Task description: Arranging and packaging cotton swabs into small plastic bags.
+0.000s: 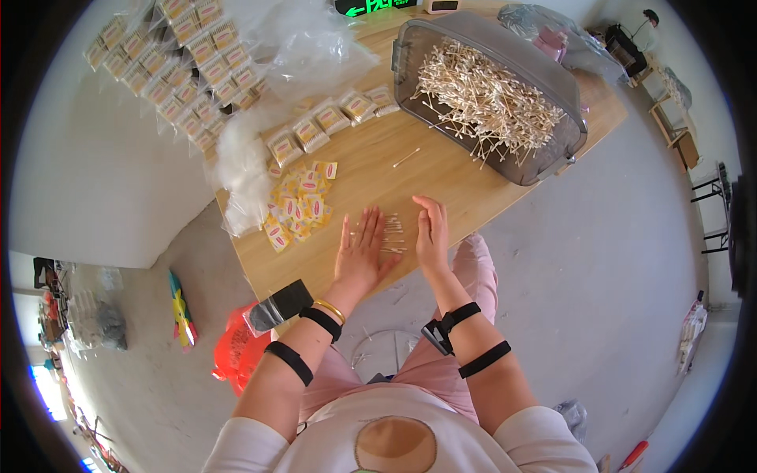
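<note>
Black straps circle both forearms, which reach up onto the pale wooden table (441,177). Both hands are open and grip nothing: the left hand (361,251) lies flat, fingers spread, and the right hand (431,231) stands on its edge. Between them, touching the left fingertips, lies a small row of thin wooden cotton swabs (393,235). Just left of the left hand sits a heap of small yellow paper packets (300,206). Well beyond the hands, a clear grey plastic bin (493,91) holds a big tangle of swabs, one stray swab (406,158) lying before it.
</note>
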A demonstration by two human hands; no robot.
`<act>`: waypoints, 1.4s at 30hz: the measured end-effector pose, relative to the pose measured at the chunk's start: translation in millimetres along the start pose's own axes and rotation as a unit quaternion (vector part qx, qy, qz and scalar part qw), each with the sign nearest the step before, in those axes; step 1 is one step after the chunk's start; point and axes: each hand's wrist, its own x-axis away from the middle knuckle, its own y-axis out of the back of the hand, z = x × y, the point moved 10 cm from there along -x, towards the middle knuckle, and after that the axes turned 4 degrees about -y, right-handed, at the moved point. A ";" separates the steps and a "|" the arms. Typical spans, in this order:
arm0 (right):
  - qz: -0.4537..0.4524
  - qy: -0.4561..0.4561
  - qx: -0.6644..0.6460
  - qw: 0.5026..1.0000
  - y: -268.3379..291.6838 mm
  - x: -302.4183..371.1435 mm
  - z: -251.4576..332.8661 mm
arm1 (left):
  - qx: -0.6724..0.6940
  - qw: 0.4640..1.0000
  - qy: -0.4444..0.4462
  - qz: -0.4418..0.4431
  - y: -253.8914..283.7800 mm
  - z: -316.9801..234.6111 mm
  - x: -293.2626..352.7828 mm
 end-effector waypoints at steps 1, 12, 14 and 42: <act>0.000 0.003 -0.004 1.000 -1.2 0.6 0.4 | -0.006 1.000 0.001 0.000 -0.6 0.1 0.0; 0.071 -0.001 -0.032 0.997 -46.0 6.6 7.8 | 0.162 0.985 0.015 -0.063 3.2 24.0 2.8; 0.104 0.019 -0.036 0.994 -69.8 12.5 21.4 | 0.113 0.993 0.012 -0.041 -5.9 17.9 -0.7; -0.001 0.010 0.042 0.999 6.0 2.1 0.7 | 0.056 0.998 -0.010 -0.003 5.9 -12.7 31.4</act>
